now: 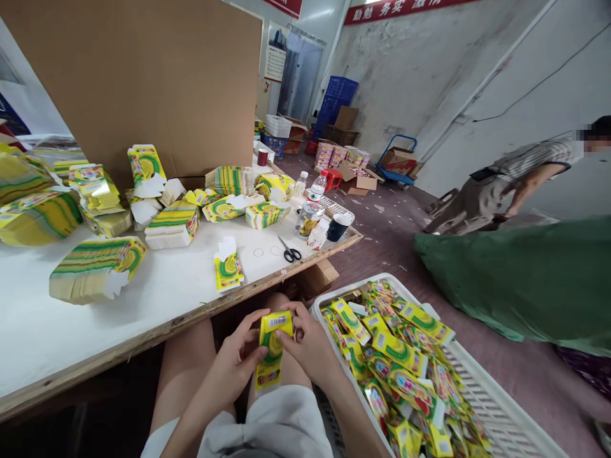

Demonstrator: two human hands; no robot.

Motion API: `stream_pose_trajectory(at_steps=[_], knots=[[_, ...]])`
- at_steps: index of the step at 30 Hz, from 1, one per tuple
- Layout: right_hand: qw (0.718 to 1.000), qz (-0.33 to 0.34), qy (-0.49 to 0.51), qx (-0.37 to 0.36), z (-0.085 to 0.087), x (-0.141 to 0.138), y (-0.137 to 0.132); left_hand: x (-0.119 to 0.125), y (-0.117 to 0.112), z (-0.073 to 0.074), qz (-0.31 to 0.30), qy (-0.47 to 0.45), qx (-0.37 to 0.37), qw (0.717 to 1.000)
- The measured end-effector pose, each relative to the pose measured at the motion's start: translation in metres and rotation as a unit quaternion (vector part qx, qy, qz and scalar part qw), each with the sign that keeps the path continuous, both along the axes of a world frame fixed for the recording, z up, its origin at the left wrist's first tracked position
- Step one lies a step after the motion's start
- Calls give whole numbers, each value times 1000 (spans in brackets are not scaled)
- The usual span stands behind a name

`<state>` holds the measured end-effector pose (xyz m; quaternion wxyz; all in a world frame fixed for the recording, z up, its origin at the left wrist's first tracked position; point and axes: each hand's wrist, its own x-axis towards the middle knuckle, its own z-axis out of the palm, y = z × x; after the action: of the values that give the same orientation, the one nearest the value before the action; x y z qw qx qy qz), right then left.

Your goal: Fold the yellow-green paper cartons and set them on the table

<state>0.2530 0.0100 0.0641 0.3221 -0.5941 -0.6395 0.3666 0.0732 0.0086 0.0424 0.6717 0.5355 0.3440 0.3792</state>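
Above my lap, a small yellow-and-green carton [273, 346] with a barcode at its top is held between both hands. The fingers of my left hand [236, 353] close on its left side, thumb on the front. My right hand [308, 337] grips the upper right edge, its thumb pressing the printed face. To my right, a white plastic basket [513, 420] holds a heap of similar filled cartons and shiny packets [401, 356]. On the table ahead, a single carton with raised white flaps [229, 270] lies near the front edge.
Bundled flat cartons [95, 270] cover much of the white table [191, 280] before a tall cardboard panel [143, 76]. Black-handled scissors [292, 255], a jar [310, 218] and a dark cup [337, 227] stand near its right end. A person [515, 168] bends beyond green cloth [515, 273].
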Motion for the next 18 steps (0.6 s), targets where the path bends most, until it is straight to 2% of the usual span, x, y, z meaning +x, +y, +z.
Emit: stream_pose_trajectory(at_steps=[5, 10, 15, 18], knots=[[996, -6, -84, -15, 7, -5, 2, 3, 2, -1, 15, 17, 9, 1000], [984, -29, -174, -7, 4, -12, 2, 5, 3, -3, 28, 34, 13, 999], [980, -44, -193, -1, -3, -15, 1, 6, 3, -5, 33, 33, 5, 999], [988, -38, -151, 3, -5, -12, 2, 5, 4, -5, 40, 38, 7, 998]])
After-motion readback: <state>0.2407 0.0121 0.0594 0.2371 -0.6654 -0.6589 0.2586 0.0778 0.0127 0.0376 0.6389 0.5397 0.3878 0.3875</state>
